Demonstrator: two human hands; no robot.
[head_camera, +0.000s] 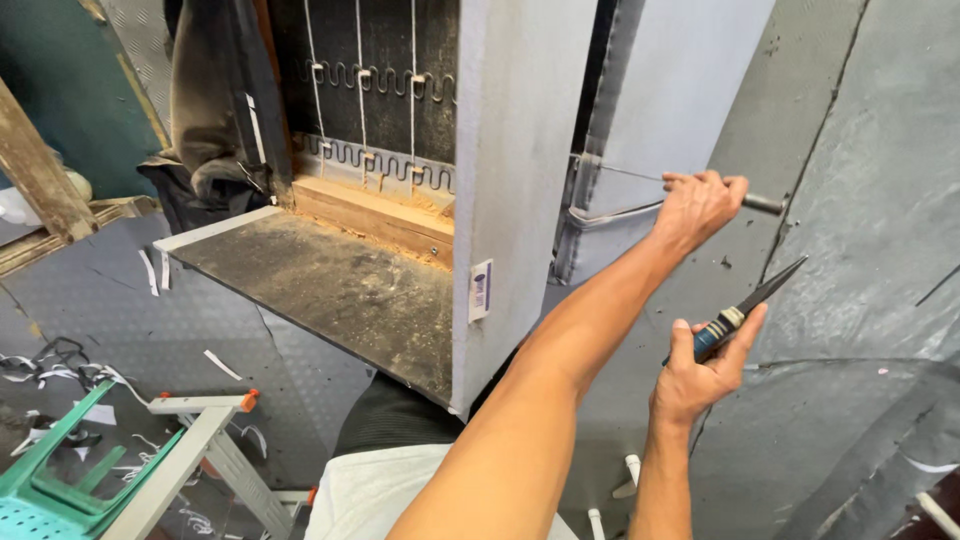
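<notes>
At 2 o'clock, the left hand (700, 205) clenches a thin metal rod tool (765, 204) against the sofa frame's grey fabric (640, 110) — soft, pliable stuff, best pinched at its loose edge. The right hand (700, 375) grips a stiff, sharp knife (745, 308) by its taped handle.

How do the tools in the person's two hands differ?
The left hand grips a thin metal rod with a grey end, held nearly level against the grey fabric. The right hand holds dark scissors with a wrapped handle, tilted up and away from the fabric. Both are slim hand tools.
</notes>
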